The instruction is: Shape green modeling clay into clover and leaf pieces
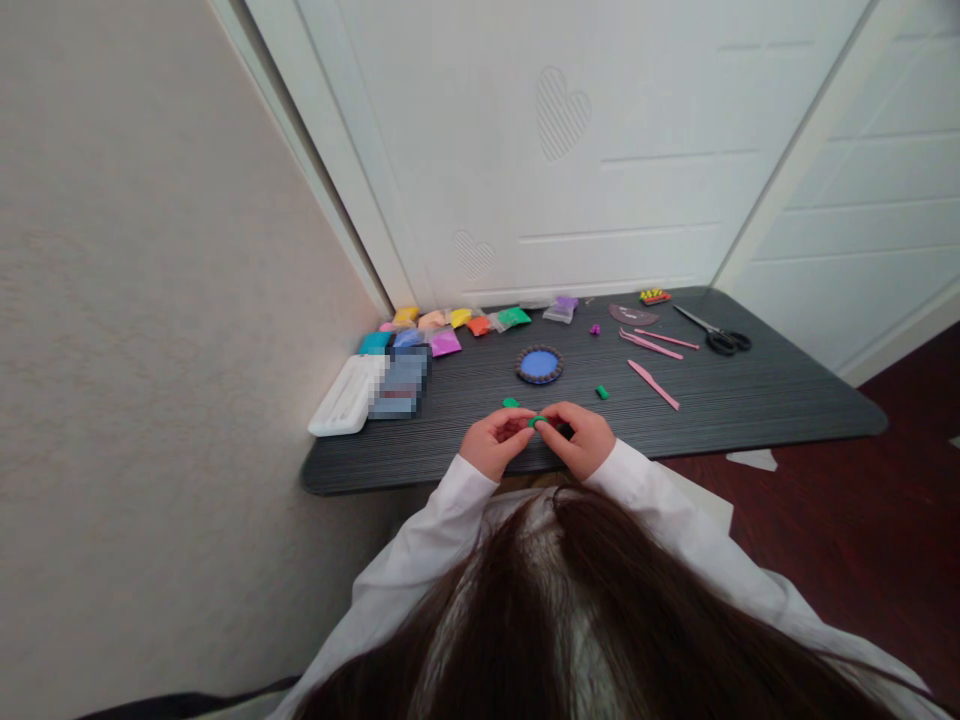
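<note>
Near the front edge of the dark table, my left hand and my right hand meet, pinching one small piece of green modelling clay between their fingertips. Just beyond my left fingers lies a flat green clay piece. A short green clay lump rests to the right, past my right hand. Farther back sits a blue clay disc, ringed by a brown beaded-looking rim. The fingers partly cover the held clay, so its full shape is hidden.
Pink modelling tools and black-handled scissors lie at the right. Colourful clay packets line the back left, with a white tray at the left end. A small purple piece lies near the white panel behind.
</note>
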`<state>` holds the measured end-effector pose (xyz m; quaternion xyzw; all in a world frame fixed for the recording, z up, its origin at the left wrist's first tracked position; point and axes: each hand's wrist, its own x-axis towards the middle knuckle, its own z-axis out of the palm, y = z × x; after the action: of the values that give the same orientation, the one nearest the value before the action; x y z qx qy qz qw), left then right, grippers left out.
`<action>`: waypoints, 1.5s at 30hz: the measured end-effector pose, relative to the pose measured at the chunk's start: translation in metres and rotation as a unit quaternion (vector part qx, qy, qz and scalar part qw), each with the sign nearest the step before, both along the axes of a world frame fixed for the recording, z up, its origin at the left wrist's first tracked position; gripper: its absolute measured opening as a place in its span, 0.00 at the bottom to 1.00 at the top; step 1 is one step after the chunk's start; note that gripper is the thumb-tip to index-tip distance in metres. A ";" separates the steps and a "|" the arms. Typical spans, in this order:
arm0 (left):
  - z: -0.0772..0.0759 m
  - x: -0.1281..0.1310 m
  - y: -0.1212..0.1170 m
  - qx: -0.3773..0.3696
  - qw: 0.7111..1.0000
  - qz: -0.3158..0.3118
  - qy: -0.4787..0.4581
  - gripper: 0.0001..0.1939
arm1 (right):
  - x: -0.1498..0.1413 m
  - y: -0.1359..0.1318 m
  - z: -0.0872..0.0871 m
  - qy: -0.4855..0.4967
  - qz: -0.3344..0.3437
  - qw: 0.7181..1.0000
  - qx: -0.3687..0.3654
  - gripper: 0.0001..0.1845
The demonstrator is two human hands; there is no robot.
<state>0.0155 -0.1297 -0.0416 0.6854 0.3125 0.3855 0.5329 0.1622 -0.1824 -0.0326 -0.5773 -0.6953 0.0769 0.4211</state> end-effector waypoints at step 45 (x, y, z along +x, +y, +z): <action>-0.004 -0.001 0.003 -0.025 0.999 0.041 0.000 0.10 | 0.001 0.002 -0.001 0.023 0.007 1.000 0.009 0.08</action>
<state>0.0145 -0.1264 -0.0458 0.6589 0.3498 0.3988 0.5334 0.1628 -0.1803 -0.0341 -0.5666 -0.6900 0.0867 0.4421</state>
